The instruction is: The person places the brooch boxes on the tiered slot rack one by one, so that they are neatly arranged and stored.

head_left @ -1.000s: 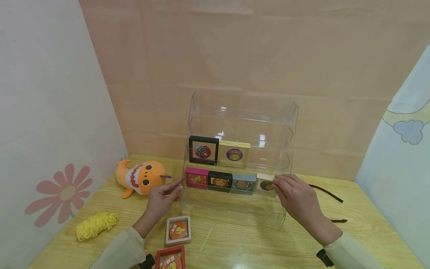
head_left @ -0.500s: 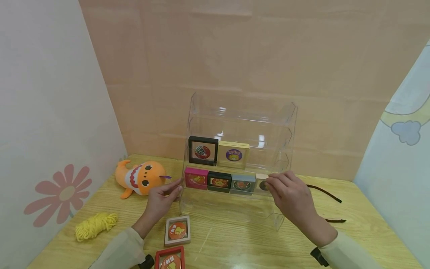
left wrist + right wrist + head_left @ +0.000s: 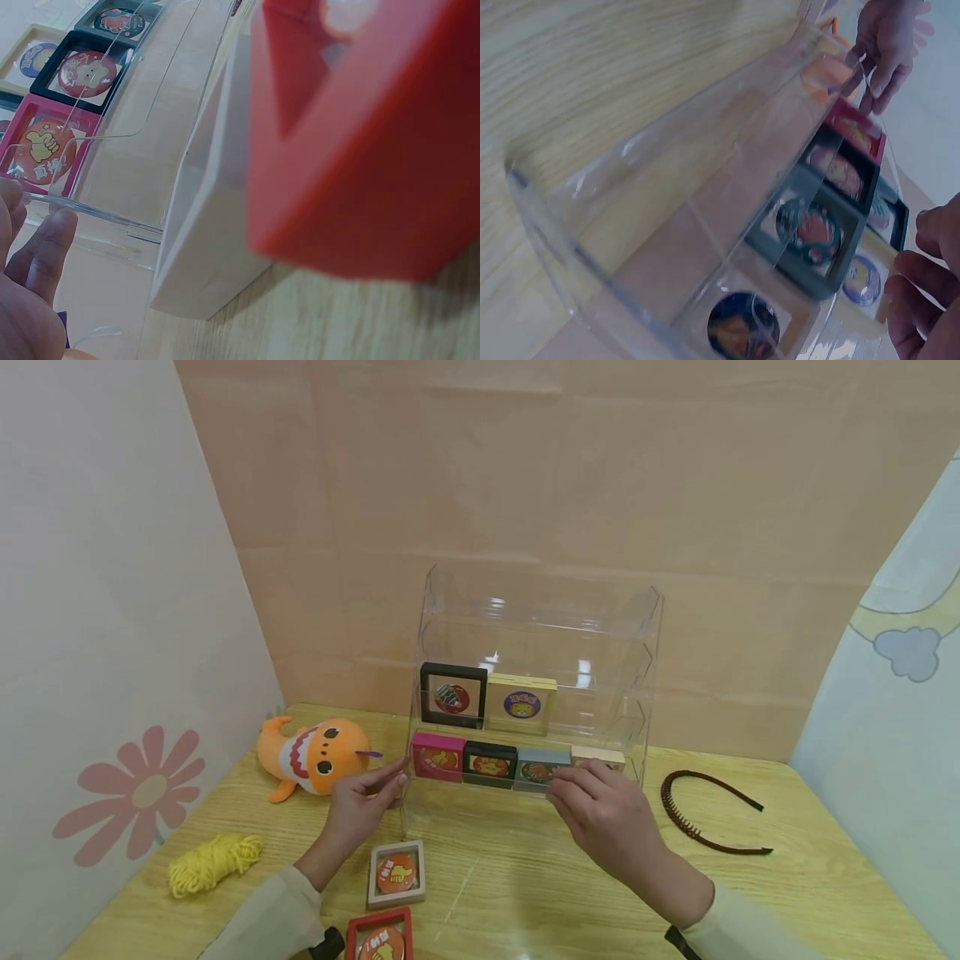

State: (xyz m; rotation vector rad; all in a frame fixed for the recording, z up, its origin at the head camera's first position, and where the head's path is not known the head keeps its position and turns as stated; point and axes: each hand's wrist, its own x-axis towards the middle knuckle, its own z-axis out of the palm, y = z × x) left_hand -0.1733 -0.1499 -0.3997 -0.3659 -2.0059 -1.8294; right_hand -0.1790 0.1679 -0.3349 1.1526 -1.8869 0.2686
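Note:
A clear acrylic display rack (image 3: 540, 618) stands on the table, and my left hand (image 3: 360, 814) pinches its left side panel between thumb and fingers. On its lower tier are a pink frame (image 3: 429, 742), a black frame (image 3: 490, 749), a grey-blue frame (image 3: 543, 756) and a cream frame (image 3: 600, 754), each with a round badge. Higher up sit a larger black frame (image 3: 453, 670) and a yellow frame (image 3: 521, 681). My right hand (image 3: 611, 818) hovers before the grey-blue and cream frames, fingers loosely bent and holding nothing; it partly covers both in the head view.
A beige frame (image 3: 396, 903) and a red frame (image 3: 381, 917) lie on the table at the front left. Further left are an orange plush shark (image 3: 341, 747) and a yellow yarn bundle (image 3: 213, 864). A brown headband (image 3: 678, 818) lies right of the rack.
My right hand has let go of the cream frame at the tier's right end and moved left and slightly down, uncovering the headband. My left hand stays on the rack.

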